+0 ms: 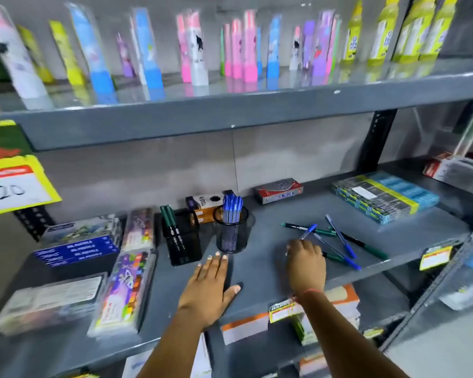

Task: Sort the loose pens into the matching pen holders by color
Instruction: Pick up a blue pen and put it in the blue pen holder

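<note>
On the grey shelf (257, 271) stand two black mesh holders. The square holder (185, 241) has green pens in it, and the round holder (231, 233) has blue pens in it. To the right lies a loose pile of blue pens (342, 240) and green pens (366, 245), crossing each other. My left hand (210, 285) rests flat on the shelf in front of the holders, fingers spread and empty. My right hand (306, 261) is at the left end of the pile, its fingers curled down over the pens; its grip is hidden from me.
Crayon and colour boxes (126, 285) fill the shelf's left side. Small boxes (279, 190) sit at the back, with a stack of blue-and-black packs (385, 197) at the right. Price tags hang on the front edge. An upper shelf carries tall colourful cases.
</note>
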Tool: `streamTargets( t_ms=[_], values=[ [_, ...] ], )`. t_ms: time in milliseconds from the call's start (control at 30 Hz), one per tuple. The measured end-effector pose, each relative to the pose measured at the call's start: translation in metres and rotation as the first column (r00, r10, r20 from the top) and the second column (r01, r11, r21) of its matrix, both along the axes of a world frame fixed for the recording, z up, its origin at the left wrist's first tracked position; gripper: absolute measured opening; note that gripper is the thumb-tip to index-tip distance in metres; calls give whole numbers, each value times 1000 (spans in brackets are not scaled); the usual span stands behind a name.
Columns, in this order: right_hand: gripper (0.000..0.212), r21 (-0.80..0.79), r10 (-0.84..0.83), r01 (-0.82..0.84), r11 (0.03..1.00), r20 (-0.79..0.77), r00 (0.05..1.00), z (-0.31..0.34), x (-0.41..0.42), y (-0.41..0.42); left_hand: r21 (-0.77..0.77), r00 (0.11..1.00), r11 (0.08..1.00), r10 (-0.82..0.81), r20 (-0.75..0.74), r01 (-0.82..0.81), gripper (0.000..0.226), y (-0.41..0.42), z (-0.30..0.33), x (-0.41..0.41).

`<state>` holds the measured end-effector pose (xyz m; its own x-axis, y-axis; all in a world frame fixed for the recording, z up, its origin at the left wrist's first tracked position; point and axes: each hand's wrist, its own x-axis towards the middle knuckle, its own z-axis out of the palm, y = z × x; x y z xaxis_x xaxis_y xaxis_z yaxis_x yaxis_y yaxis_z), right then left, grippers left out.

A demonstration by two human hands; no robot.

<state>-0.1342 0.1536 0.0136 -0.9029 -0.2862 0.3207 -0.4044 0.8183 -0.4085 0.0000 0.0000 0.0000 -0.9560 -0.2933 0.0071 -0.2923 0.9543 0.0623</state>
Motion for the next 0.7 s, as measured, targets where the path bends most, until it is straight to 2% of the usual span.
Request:
streamTargets(
  t_ms=[67,100,133,233,333,433,533,700],
  values=[
    [21,-45,-50,55,997,99,994,-1,-5,-5,122,996,992,-34,81,24,97,0,-9,-8],
    [25,-70,-73,85,994,158,985,-1,-9,-7,118,995,992,-50,81,40,87,0,-11,-12],
    [29,-86,-89,112,990,242,966,3,-13,-8,133,998,990,-46,44,39,86,-3,-19,-17],
    [36,-120,-133,194,974,394,909,10,-21,-14,161,999,986,-53,10,50,118,-2,-25,-14],
    [45,-101,-194,285,953,520,832,13,-30,-21,188,999,981,-48,-24,51,120,-5,-24,-14],
    [40,-53,-234,323,945,578,781,10,-33,-27,197,999,980,-34,-21,37,119,-4,-24,-14],
    [34,-78,-241,361,929,612,753,8,-33,-33,202,999,979,-27,-29,32,119,-3,-24,-13],
    [30,-294,-127,431,853,684,718,15,-30,-47,200,999,979,-18,-26,23,118,-2,-24,-12]
  ],
)
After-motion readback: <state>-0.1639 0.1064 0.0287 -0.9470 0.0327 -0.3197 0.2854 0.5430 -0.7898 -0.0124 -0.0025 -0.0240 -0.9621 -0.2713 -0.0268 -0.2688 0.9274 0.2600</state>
